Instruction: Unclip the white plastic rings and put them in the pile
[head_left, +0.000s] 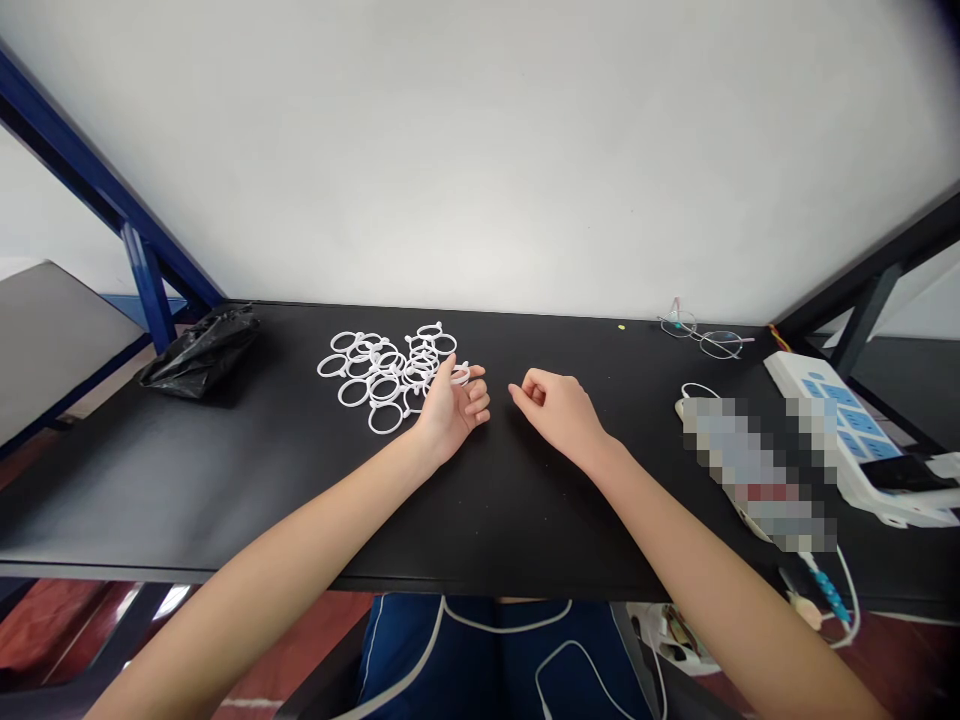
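Note:
On the black tabletop lies a loose heap of thin white plastic rings [385, 418], each with a small knob or eyelet on its rim. My left hand [455, 405] is at the heap's right edge, palm turned inward and fingers curled. One white ring [460, 375] shows between its thumb and index finger. To the right, apart from it, my right hand [555, 408] hovers over or rests on the table with fingers curled in and thumb pointing left. No object shows in the right hand, though the inside of its fingers is partly hidden.
A crumpled black plastic bag [202, 352] lies at the left. Eyeglasses [705, 335] sit by the back wall. On the right are a blurred-out phone-like object [757, 475] with a cable and a white power strip [840, 410]. Blue frame posts [146, 285] stand left.

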